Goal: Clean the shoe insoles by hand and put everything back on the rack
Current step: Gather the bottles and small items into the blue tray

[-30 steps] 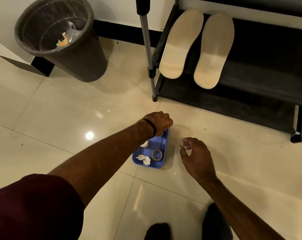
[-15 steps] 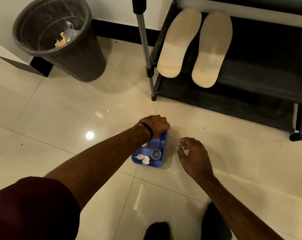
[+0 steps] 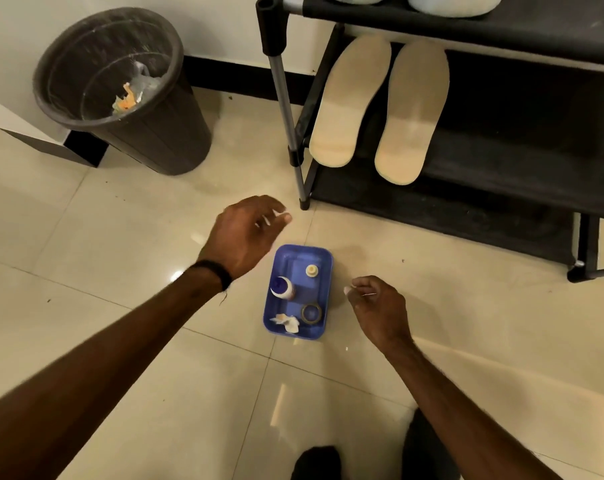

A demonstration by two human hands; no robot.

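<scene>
Head view, looking down at a tiled floor: both insoles (image 3: 380,109) already lie side by side on the low shelf of the rack (image 3: 501,188), heels pointing near, toes far, so what's left on the floor is the blue tray (image 3: 323,258). It holds a blue-capped bottle (image 3: 282,288), a small cream cap (image 3: 312,270), a roll of tape (image 3: 311,312) and some crumpled tissue (image 3: 286,322). My left hand (image 3: 245,233) hovers just off the tray's far-left corner, fingers loose and spread, holding nothing. My right hand (image 3: 376,304) sits just right of it, fingers curled; can't tell if anything's pinched there. The tray's long side runs near to far between both hands, left one closer, and the rack is far-right of it.
</scene>
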